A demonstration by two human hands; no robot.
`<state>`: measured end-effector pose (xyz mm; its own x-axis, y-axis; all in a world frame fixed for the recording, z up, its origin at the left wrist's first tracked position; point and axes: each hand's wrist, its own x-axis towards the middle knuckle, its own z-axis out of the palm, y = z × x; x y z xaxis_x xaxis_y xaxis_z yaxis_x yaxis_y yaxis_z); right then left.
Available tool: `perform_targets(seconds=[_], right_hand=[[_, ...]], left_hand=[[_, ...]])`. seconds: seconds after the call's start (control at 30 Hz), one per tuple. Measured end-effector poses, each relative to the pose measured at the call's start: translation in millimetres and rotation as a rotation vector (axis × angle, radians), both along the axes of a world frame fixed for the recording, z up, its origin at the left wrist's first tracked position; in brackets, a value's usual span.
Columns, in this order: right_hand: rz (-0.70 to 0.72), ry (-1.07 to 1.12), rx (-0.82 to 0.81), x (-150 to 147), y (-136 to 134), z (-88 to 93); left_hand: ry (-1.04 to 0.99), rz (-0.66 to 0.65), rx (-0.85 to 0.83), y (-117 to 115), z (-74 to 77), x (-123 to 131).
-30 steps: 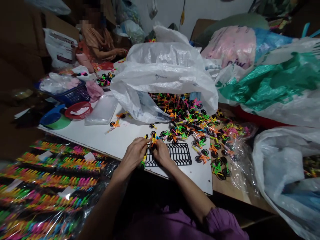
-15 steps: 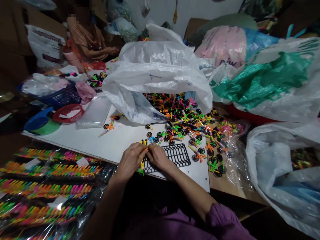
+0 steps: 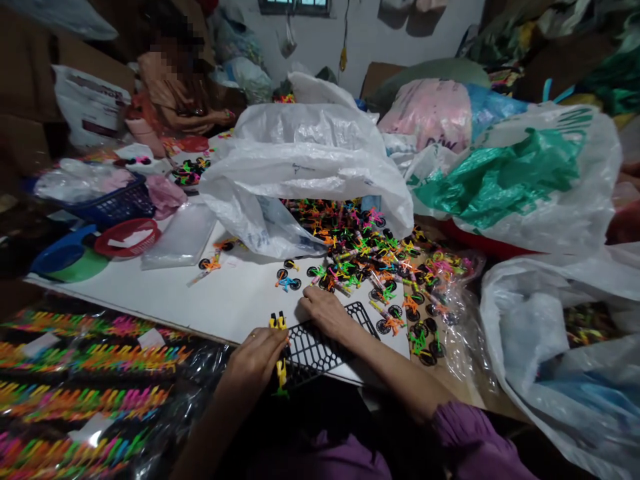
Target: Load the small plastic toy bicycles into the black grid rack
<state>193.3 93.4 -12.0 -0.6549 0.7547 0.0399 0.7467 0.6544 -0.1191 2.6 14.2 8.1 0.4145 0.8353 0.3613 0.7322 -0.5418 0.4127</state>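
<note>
Bikes [image 3: 280, 375], yellow ones, are sitting clenched in the left hand [image 3: 257, 363] at the tabletop's [image 3: 220, 297] near edge, touching the grid's [image 3: 320, 350] left end. The right hand [image 3: 325, 310] is lying released on the grid, grasping nothing. Packed strips [image 3: 90, 400] are lying near left, done; a loose pile [image 3: 370, 257] is spilling from the bag [image 3: 300, 167], unsorted.

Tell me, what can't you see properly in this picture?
Head view:
- Left hand: grips yellow toy bikes, but its fingers hide how many.
- Right hand: palm down, so whether it pinches anything is hidden.
- Black grid: partly covered by both hands.
- Toy bike pile: its back runs under the white bag.
- Other person's hands: too small and dim to read.
</note>
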Motion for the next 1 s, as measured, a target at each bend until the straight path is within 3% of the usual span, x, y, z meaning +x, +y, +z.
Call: perform_targets(seconds=[0.1, 0.2, 0.37, 0.47, 0.53, 0.67, 0.77, 0.87, 1.0], right_hand=[[-0.139, -0.020, -0.019, -6.3, -0.5, -7.6], [-0.243, -0.017, 0.023, -17.3, 20.6, -9.5], [-0.241, -0.047, -0.019, -13.4, 58.7, 2.6], [-0.290, 0.007, 0.008, -3.0, 62.5, 4.9], [-0.232, -0.011, 0.012, -3.3, 61.3, 2.2], [-0.203, -0.055, -0.027, -13.5, 63.2, -0.1], [-0.308, 0.120, -0.008, -9.3, 75.4, -0.1], [-0.283, 0.486, 0.116, 6.1, 90.6, -7.4], [-0.363, 0.727, 0.196, 26.0, 82.6, -9.3]], left_hand=[[-0.003, -0.010, 0.002, -0.7, -2.0, 1.3], [0.007, -0.028, 0.021, 3.6, -2.4, 3.2], [0.027, 0.018, -0.039, 20.6, 5.5, 2.9], [0.009, 0.035, -0.086, 33.6, 8.6, -0.3], [-0.007, 0.039, -0.092, 39.4, 7.7, -2.5], [0.018, 0.018, -0.053, 34.2, 7.8, -3.5], [0.066, 0.059, -0.035, 31.4, 7.5, -1.6], [0.107, 0.127, -0.055, 43.1, 5.7, -3.2], [0.095, 0.168, -0.072, 56.7, 10.1, -5.5]])
